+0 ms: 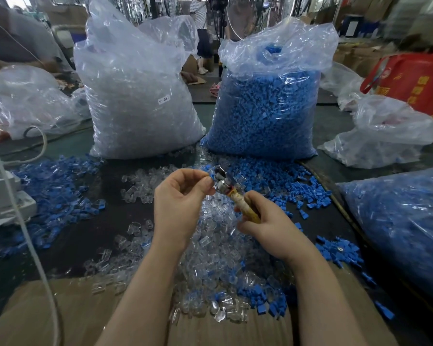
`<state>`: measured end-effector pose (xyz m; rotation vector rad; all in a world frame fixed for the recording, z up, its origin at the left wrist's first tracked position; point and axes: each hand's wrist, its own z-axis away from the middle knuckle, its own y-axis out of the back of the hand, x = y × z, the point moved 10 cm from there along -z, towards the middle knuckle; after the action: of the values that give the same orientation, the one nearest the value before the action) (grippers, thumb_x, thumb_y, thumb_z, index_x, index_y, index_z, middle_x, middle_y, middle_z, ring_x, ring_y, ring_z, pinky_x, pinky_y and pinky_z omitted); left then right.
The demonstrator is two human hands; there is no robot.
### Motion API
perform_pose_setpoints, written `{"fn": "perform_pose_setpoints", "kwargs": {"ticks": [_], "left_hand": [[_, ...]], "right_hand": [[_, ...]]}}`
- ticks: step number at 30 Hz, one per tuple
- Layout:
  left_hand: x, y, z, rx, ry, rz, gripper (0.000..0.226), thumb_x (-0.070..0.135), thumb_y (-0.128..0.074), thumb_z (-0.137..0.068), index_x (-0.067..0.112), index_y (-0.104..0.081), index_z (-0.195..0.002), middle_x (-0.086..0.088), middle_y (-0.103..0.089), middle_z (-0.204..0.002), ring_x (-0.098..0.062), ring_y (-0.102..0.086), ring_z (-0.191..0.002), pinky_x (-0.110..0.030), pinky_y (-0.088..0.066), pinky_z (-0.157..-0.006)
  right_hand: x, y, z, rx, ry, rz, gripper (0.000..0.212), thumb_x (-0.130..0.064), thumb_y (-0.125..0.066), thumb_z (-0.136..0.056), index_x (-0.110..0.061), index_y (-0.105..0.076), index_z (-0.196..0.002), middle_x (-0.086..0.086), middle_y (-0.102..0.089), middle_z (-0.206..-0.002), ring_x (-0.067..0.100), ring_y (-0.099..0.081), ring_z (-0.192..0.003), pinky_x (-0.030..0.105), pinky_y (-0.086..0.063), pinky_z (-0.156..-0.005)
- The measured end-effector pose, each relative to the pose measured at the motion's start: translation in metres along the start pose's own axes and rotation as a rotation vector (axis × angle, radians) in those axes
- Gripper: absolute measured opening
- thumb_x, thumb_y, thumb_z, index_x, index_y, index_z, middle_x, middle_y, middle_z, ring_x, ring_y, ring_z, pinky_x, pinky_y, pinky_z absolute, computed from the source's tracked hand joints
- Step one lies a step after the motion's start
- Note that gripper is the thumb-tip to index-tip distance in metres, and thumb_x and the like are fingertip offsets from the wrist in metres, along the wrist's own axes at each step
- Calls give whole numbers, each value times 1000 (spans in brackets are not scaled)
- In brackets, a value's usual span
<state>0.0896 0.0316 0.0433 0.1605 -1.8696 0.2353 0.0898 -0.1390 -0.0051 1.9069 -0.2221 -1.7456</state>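
Cardboard (48, 315) underneath — left hand (180, 203) pinches part (208, 169), right hand (268, 221) grips tool (241, 202).

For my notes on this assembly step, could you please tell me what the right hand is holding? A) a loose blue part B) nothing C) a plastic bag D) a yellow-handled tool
D: the right hand grips the tool by its yellowish handle, while the left hand pinches a small part at its metal head.

A small part (211, 172) in left hand (180, 203) pinch, at metal head of yellow-handled tool (240, 203) in right hand (270, 228)
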Motion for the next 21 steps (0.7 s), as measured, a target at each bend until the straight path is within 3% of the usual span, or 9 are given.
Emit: {"fn": "perform_pose_setpoints", "kwargs": {"ticks": [7,13,21], "left_hand": [[4,-1,1,-24,-9,18,10,-3,-68,-85,7,-68,-85,4,-72,-70,-5,-68,-66,-13,-52,-65],[3,-2,0,-13,-13,7,10,-4,-67,-86,6,-68,-85,6,-71,-69,-3,-67,-65,-13,-52,-64],[-1,9,-5,1,26,-30,10,3,-73,-84,13,-72,-84,-2,-74,-74,-9,-70,-68,-16,-53,-64]], "right_hand": [[-3,1,1,29,34,66,17,-9,-58,-79,-19,-50,-90,-4,-44,-69,12,-36,-56,33,-32,-58],[-5,3,0,79,40,107,15,-17,-51,-68,-19,-50,-83,-3,-45,-64,13,-38,-54,33,-33,-56],[-3,-1,-1,71,18,92,16,-25,-51,-69,-24,-49,-85,-2,-48,-68,13,-41,-56,35,-35,-57]]}}
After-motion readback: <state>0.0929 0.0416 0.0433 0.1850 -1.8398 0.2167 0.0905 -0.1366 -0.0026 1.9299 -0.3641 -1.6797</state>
